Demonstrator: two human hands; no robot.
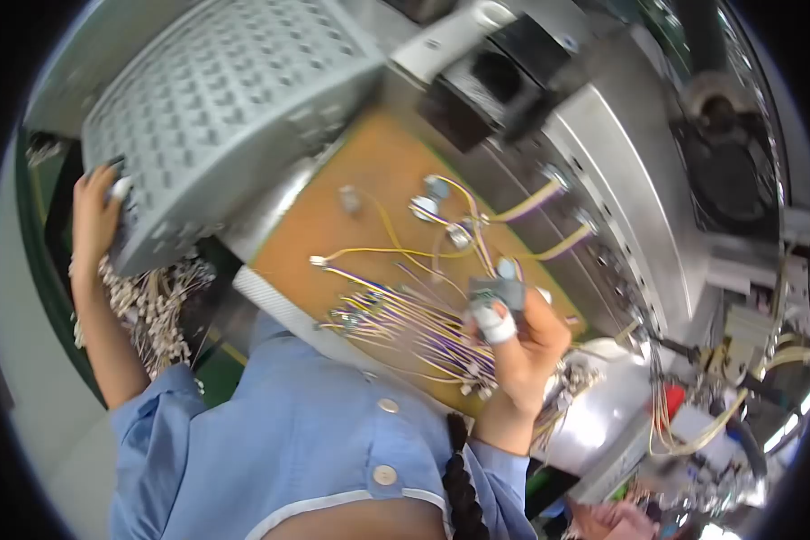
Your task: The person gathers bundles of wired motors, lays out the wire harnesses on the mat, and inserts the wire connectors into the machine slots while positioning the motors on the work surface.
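My right hand [529, 346] is closed around a small grey block [499, 293], pinched by the thumb, which wears a white wrap. Just beside it, a bundle of yellow, white and purple wires [414, 319] with small white connectors lies on the orange-brown board [310, 216]. At the far left my left hand [96, 216] is at the edge of a grey perforated bin [234, 81]. Its fingers are curled, with white on the thumb and something dark at the fingertips. What they hold, if anything, is not clear.
Below the bin hangs a heap of white-ended wires [157, 306]. Round grey pieces [426, 207] with wires sit on the board. Along its right side runs a metal machine rail [621, 198], with a black block [495, 76] at the top. A person's pink sleeve [616, 522] shows lower right.
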